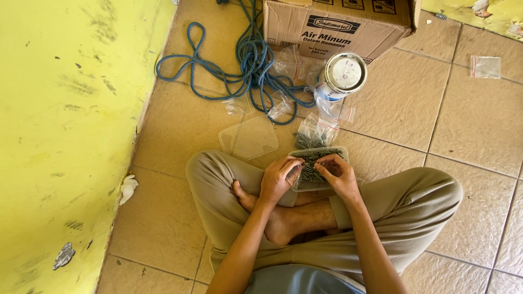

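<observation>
You sit cross-legged on the tiled floor (474,125), and the clear plastic tub (318,169) of dark screws rests against your shins, right in front of both hands so neither has to reach. Your left hand (278,179) sits at the tub's left rim, fingers curled in and pressed together on what looks like a small bunch of screws; exactly how many, cannot tell. Your right hand (339,175) is over the tub's right side, thumb and forefinger pinching at screws (311,174) in the pile. The two hands nearly meet over the tub.

The tub's clear lid (248,138) lies flat on the floor just beyond your left knee, out of the way yet near. A small bag of screws (316,132) lies just past the tub, touching or nearly touching its far edge. Beyond that, a metal tin (343,73) stands among loose clear bags, next to a cardboard box (338,24). A blue rope (239,65) lies in loose loops left of the box. One empty zip bag (485,66) lies well apart at the right.

Floor: beige textured tiles, dusty grout. A yellow wall (71,136), scuffed and chipped, runs along your left side, with a crumpled white scrap (128,188) at its foot.
</observation>
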